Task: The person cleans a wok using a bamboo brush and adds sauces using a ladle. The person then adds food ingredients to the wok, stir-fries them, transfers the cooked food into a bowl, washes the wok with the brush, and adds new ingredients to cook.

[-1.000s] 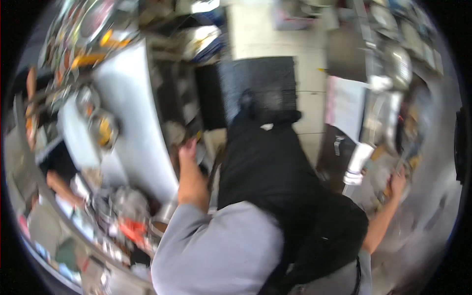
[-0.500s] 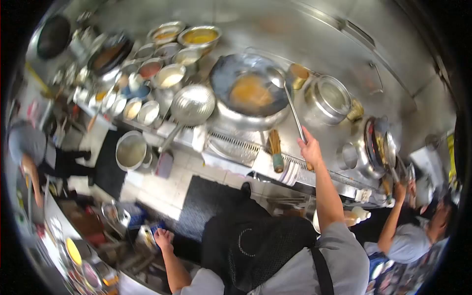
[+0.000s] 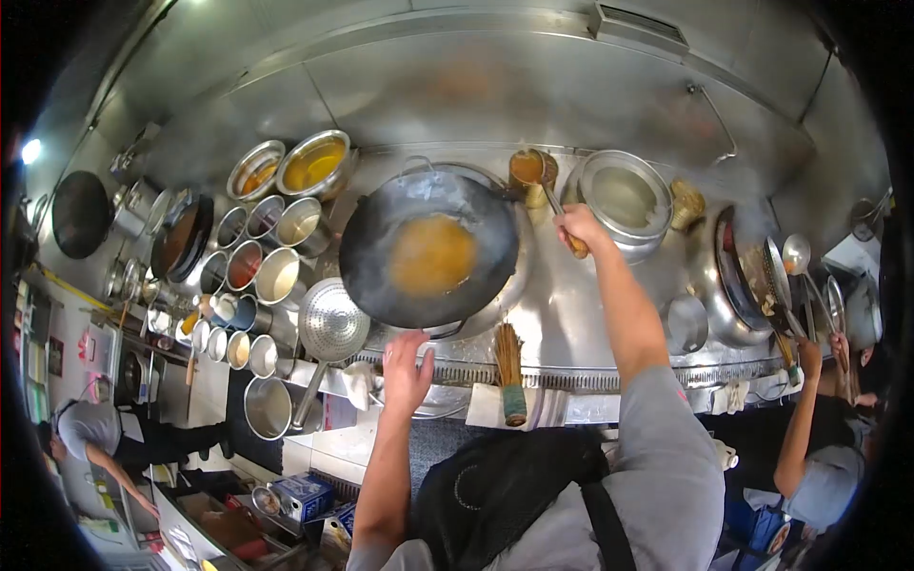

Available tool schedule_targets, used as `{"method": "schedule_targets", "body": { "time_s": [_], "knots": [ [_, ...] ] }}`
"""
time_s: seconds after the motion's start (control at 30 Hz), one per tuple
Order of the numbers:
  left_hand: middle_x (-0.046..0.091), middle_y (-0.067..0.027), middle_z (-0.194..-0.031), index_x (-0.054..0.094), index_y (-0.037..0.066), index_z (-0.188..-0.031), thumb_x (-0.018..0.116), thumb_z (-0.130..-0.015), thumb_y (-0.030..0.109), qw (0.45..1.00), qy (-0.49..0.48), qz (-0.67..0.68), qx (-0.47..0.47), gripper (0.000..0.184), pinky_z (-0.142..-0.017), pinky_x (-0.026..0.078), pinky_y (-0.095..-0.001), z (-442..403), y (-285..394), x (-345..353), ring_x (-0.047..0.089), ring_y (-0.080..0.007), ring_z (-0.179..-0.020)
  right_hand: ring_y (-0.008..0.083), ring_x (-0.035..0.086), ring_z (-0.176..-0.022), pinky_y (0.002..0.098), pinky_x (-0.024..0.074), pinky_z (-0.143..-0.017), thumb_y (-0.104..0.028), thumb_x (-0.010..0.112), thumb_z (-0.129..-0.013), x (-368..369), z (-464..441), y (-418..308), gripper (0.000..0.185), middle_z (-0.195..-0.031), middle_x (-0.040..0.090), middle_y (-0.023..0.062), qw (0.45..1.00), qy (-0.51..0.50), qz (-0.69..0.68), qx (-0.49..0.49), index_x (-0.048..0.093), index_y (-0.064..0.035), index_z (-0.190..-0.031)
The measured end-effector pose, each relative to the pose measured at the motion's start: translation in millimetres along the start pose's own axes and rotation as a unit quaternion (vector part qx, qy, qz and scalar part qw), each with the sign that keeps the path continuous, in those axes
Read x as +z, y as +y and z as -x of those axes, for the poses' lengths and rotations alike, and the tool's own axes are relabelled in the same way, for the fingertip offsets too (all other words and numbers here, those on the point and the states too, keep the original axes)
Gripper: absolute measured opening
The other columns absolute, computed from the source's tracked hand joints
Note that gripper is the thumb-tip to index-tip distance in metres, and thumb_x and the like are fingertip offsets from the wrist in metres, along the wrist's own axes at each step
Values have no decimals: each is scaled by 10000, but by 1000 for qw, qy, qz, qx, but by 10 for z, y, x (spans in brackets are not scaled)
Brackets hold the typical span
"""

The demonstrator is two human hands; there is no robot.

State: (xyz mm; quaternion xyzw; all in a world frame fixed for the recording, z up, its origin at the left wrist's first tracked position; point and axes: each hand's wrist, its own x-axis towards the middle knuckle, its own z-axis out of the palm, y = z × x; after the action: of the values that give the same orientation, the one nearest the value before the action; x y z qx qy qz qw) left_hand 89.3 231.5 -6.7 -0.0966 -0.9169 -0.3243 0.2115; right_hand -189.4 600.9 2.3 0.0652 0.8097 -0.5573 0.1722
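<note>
My right hand [image 3: 579,228] is closed round the wooden-ended handle of a ladle [image 3: 553,198]. The ladle's head is at a tin [image 3: 534,193] of orange-brown liquid behind the wok; whether it dips in I cannot tell. In the middle of the range sits a dark wok [image 3: 371,266] with orange-brown liquid [image 3: 433,255] in its bottom. My left hand [image 3: 407,369] is open just in front of the wok's near rim, its fingers outstretched near the small loop handle. Beside it, to the left, a perforated strainer [image 3: 333,321] rests with its handle towards me.
Several seasoning pots [image 3: 280,274] and steel bowls [image 3: 315,164] stand left of the wok. A bamboo brush [image 3: 511,376] lies at the front edge. To the right is a pot of cloudy liquid [image 3: 624,195]. Co-workers stand at right [image 3: 800,447] and far left [image 3: 90,428].
My right hand has carried the ladle from the wok's right side to the tin behind. My left hand has risen from low at my side to the wok's near rim. The view has shifted.
</note>
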Motion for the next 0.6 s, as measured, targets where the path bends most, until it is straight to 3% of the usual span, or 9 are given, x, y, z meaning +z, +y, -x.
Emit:
{"method": "schedule_targets", "body": {
  "time_s": [0.07, 0.13, 0.2, 0.23, 0.3, 0.43, 0.53, 0.57, 0.6],
  "knots": [
    [618, -114, -1049, 651, 87, -1015, 711, -846, 212, 999, 5, -40, -19, 219, -877, 415, -463, -239, 17, 305, 545, -334, -1039, 365, 686, -712, 446, 532, -691, -123, 606, -851, -91, 205, 232, 375, -785, 675, 257, 997, 23, 67, -15, 588, 58, -1179],
    [604, -104, -1002, 649, 94, -948, 702, -854, 252, 996, -41, -62, -48, 191, -856, 406, -467, -267, -158, 569, 537, -327, -1014, 412, 679, -871, 469, 533, -782, -142, 604, -881, -101, 540, 620, 438, -907, 689, 255, 936, 207, 231, -163, 562, -9, -1296],
    [589, -93, -955, 648, 102, -881, 694, -861, 292, 989, -91, -86, -81, 196, -836, 396, -471, -228, -326, 733, 530, -320, -988, 455, 629, -1008, 504, 513, -871, -195, 582, -917, -236, 713, 1149, 545, -1074, 668, 261, 894, 296, 239, -238, 447, -92, -1435],
    [579, -89, -935, 634, 106, -837, 687, -867, 303, 987, -92, -118, -59, 206, -821, 392, -470, -208, -400, 774, 528, -318, -972, 455, 629, -1008, 504, 513, -871, -195, 582, -917, -331, 861, 1183, 545, -1074, 668, 261, 895, 300, 239, -229, 447, -92, -1435],
    [570, -89, -918, 614, 102, -793, 679, -874, 313, 985, -92, -144, -28, 235, -811, 389, -474, -158, -514, 771, 525, -319, -962, 469, 617, -1025, 525, 506, -882, -222, 546, -939, -531, 1241, 1124, 595, -1141, 640, 279, 900, 299, 317, -32, 347, -119, -1490],
    [570, -92, -918, 617, 95, -796, 671, -878, 285, 986, -73, -152, -13, 214, -847, 385, -480, -125, -641, 789, 527, -320, -974, 502, 604, -1019, 549, 489, -902, -219, 509, -956, -808, 1250, 1400, 624, -1077, 645, 310, 887, 316, 336, 20, 265, -96, -1517],
    [567, -87, -915, 612, 97, -791, 683, -874, 277, 987, -71, -145, -18, 210, -856, 376, -474, -104, -574, 765, 528, -314, -982, 421, 674, -810, 510, 552, -718, -190, 522, -960, -917, 1115, 1591, 458, -856, 670, 247, 877, 361, 318, -13, 428, -25, -1376],
    [565, -85, -913, 609, 98, -786, 688, -873, 272, 988, -64, -140, -28, 209, -851, 374, -469, -99, -566, 762, 530, -309, -979, 329, 645, -697, 442, 537, -612, -180, 543, -954, -963, 1101, 1458, 322, -777, 640, 181, 954, 288, 81, 25, 483, -16, -1226],
    [563, -82, -910, 607, 99, -780, 692, -871, 266, 988, -58, -135, -41, 209, -846, 372, -465, -96, -557, 751, 531, -304, -976, 238, 617, -583, 375, 522, -507, -169, 563, -949, -955, 1140, 1278, 207, -699, 609, 114, 966, 196, -161, 58, 537, -7, -1075]
  ]
}}
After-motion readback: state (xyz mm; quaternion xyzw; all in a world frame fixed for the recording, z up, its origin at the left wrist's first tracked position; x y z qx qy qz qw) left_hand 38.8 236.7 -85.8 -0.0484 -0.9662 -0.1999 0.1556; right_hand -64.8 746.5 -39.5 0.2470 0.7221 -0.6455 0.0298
